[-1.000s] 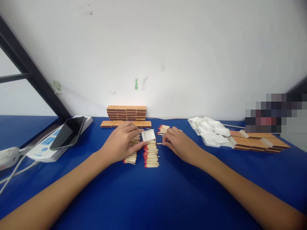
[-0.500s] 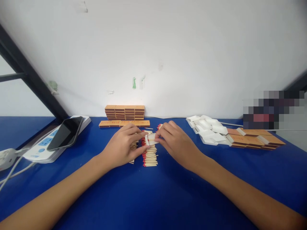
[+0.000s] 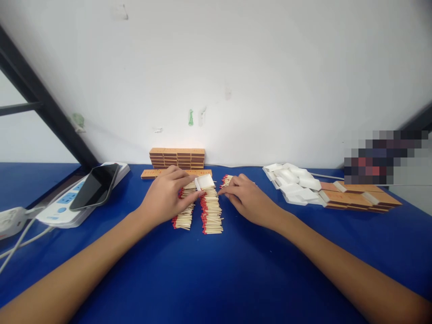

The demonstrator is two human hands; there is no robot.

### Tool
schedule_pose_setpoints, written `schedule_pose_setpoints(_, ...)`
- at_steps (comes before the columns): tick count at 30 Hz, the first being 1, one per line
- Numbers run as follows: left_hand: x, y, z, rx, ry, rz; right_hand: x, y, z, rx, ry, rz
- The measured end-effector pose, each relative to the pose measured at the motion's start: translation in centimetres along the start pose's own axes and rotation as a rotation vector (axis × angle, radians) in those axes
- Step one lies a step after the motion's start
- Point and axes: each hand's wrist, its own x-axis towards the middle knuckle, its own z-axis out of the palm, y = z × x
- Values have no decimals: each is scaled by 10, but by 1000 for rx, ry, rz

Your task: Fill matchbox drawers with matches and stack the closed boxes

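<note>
A small white matchbox tray [image 3: 204,182] is held at its left end by my left hand [image 3: 170,193], between thumb and fingers. The tray is over the upper part of a row of red-headed matches [image 3: 212,213]. Another row of matches [image 3: 184,219] lies partly under my left hand. My right hand [image 3: 248,198] is just right of the middle row, its fingers bent and its thumb and fingertips close together near the match sticks; whether a match is between them is too small to tell. A third group of matches [image 3: 227,180] shows behind my right hand.
Stacked orange matchboxes [image 3: 177,157] stand by the wall, with a row of boxes [image 3: 148,174] before them. White trays [image 3: 293,182] and orange sleeves [image 3: 351,197] lie right. A phone [image 3: 96,186] rests on a power strip [image 3: 60,216] at left.
My left hand has moved slightly left and up with the white tray, which is tilted differently. My right hand has come off the tray and lowered slightly beside the middle row of matches.
</note>
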Motion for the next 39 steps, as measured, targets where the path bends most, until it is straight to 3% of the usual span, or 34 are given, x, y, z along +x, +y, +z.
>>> schedule_pose_setpoints(16,0,-2,0,1,-15,-2,-3,5,-4,-103,19,-35)
schedule_pose_setpoints(23,0,-1,1,3,-9,2,7,-11,6,-111,112,342)
schedule_pose_setpoints(26,-1,-2,2,7,-18,0,12,-19,12,-112,71,398)
schedule_pose_setpoints(34,-1,-1,1,4,-16,3,4,-3,2,-48,49,307)
schedule_pose_setpoints(39,0,0,1,5,-16,6,3,15,-5,-135,64,314)
